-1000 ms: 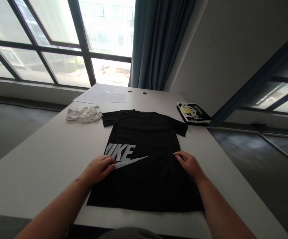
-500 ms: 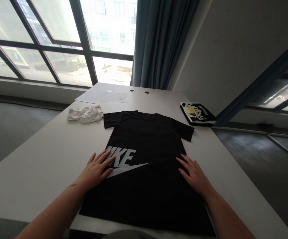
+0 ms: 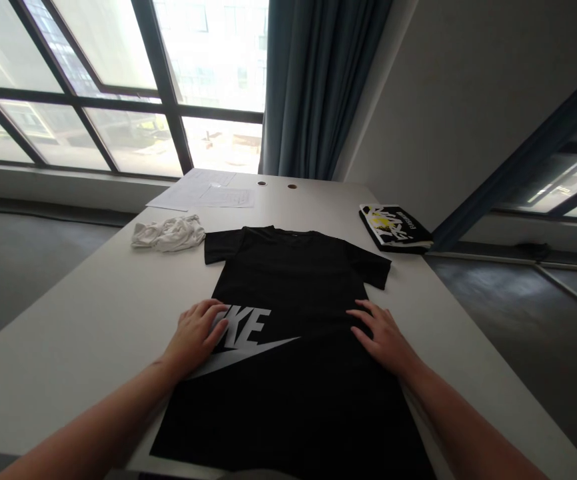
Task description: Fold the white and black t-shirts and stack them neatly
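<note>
One desk (image 3: 93, 327) bore one shirt (image 3: 291, 393) laid flat at its near end, at least two papers (image 3: 193, 188), at least one book (image 3: 399, 228) and one crumpled cloth (image 3: 168, 234). The left hand (image 3: 197, 337) and right hand (image 3: 381, 339), fingers loosely extended, rested on the shirt's sides. Two holes (image 3: 292, 187) showed beyond.

A white table (image 3: 93, 320) carries a black Nike T-shirt (image 3: 293, 280), spread flat. Left of it lies a crumpled white cloth (image 3: 168, 234). Beyond the T-shirt lie papers (image 3: 188, 189) leftward, a black-covered book (image 3: 395, 228) rightward.
</note>
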A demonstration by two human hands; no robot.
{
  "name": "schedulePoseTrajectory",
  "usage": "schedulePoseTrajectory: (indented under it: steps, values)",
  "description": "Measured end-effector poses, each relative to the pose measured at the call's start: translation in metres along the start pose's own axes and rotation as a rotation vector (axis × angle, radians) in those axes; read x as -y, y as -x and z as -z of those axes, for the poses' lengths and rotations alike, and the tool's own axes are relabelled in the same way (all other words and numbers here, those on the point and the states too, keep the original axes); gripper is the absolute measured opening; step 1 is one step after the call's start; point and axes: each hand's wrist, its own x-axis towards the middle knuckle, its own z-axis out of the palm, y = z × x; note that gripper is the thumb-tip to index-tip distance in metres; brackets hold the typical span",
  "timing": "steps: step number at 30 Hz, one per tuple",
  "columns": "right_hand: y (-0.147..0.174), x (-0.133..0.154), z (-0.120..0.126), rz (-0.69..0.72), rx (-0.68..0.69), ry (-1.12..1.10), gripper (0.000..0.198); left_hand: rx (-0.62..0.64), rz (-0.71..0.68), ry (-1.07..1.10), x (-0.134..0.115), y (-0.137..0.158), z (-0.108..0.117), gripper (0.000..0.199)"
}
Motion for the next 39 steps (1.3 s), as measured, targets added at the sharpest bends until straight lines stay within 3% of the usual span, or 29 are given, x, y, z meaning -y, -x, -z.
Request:
schedulePoseTrajectory:
  steps: [3, 6, 8, 11, 16, 20, 23, 26, 32, 36, 39]
  values:
    - [-0.068, 0.029, -0.006, -0.009, 0.031, 0.092, 0.055, 0.037, -0.049, -0.077, -0.039, -0.061, -0.011, 0.048]
    - [-0.132, 0.051, -0.016, -0.130, 0.060, 0.129, 0.062, 0.110, -0.026, -0.125, -0.066, -0.131, -0.030, 0.061]
    - [-0.155, 0.048, -0.024, -0.217, 0.067, 0.137, 0.062, 0.097, 0.028, -0.132, -0.065, -0.169, -0.042, 0.064]
    - [-0.151, 0.011, -0.034, -0.307, 0.027, 0.141, 0.062, 0.043, 0.203, -0.116, -0.032, -0.196, -0.050, 0.064]
    - [-0.104, -0.078, -0.032, -0.382, 0.012, 0.157, 0.063, -0.023, 0.309, -0.150, 0.048, -0.178, -0.041, 0.066]
    - [-0.093, -0.112, -0.021, -0.467, -0.007, 0.143, 0.061, -0.062, 0.380, -0.176, 0.084, -0.163, -0.025, 0.079]
    - [-0.101, -0.117, -0.021, -0.562, -0.086, 0.134, 0.061, -0.054, 0.392, -0.187, 0.091, -0.163, -0.020, 0.071]
    - [-0.106, -0.116, -0.023, -0.612, -0.120, 0.144, 0.063, -0.121, 0.429, -0.159, 0.090, -0.166, -0.019, 0.069]
    - [-0.103, -0.111, -0.026, -0.573, -0.148, 0.178, 0.066, -0.093, 0.400, -0.136, 0.090, -0.172, -0.024, 0.062]
    - [-0.103, -0.115, -0.022, -0.514, -0.284, 0.189, 0.053, -0.093, 0.358, -0.136, 0.092, -0.172, -0.030, 0.060]
    - [-0.104, -0.124, -0.017, -0.558, -0.339, 0.169, 0.041, -0.080, 0.311, -0.110, 0.093, -0.170, -0.033, 0.056]
